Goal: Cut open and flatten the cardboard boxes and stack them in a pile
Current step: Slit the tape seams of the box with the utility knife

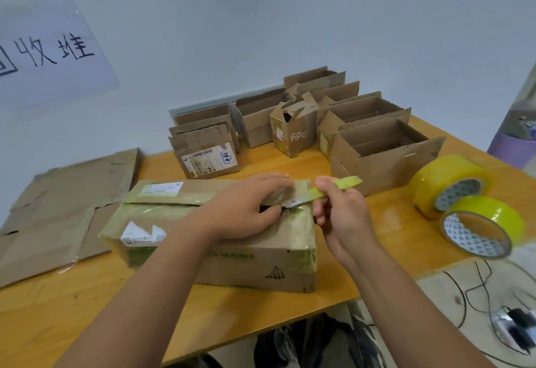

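Left hand [246, 208] spread flat atop taped box [214, 240], pinning it against pull. Right hand [339, 208] pinches tape strip [338, 186] at box's right end, peeling seam open. Flattened cardboard [63, 208] left of box: probable pile.

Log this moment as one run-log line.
step: peeling tape | left hand: presses taped box | right hand: pinches yellow tape strip | flattened cardboard: left

Two yellow tape rolls [452, 190], a wall sign [49, 54], perhaps cables [475, 289].

Wall sign [49, 54] reads "收堆"; small box [294, 132], "hpc".
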### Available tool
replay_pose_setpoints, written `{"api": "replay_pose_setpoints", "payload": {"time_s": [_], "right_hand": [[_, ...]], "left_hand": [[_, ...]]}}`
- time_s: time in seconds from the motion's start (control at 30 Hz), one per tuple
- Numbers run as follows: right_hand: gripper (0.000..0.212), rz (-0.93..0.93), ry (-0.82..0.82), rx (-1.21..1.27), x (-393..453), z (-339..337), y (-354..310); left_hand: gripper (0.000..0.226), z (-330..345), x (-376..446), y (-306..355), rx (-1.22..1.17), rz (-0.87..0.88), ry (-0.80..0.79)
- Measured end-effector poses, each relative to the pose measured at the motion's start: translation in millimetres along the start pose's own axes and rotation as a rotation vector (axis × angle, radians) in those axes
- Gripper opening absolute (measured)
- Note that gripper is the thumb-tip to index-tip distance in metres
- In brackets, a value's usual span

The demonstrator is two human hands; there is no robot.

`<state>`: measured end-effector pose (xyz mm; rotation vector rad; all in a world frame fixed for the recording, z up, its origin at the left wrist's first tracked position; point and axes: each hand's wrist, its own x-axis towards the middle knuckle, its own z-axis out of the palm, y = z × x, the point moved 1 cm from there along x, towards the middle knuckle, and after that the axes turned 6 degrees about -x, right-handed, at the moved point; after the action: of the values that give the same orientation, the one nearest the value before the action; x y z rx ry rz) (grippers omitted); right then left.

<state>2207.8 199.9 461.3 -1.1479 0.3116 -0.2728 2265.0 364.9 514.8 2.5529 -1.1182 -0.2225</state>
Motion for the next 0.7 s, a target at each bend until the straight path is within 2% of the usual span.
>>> {"api": "replay_pose_setpoints", "payload": {"time_s": [0.1,0.23,0.37,0.53,0.7], "right_hand": [[0.018,-0.059,0.042,-0.043,2,-10,-11],[0.027,-0.15,0.067,-0.159,2,-11,-22],[0.036,-0.225,0.084,-0.212,2,0,-20],[0.036,-0.262,0.137,-0.171,0,4,-17],[0.042,-0.284,0.295,-0.182,0,-1,-18]], "left_hand": [[0.043,8,-3,-2,-0.013,-0.004,0.134],[0.035,10,-1,6,0.028,-0.038,0.207],[0.036,10,-1,9,0.079,-0.054,0.228],[0.033,10,-2,12,0.12,-0.066,0.226],[0.032,9,-4,12,0.141,-0.067,0.249]]}}
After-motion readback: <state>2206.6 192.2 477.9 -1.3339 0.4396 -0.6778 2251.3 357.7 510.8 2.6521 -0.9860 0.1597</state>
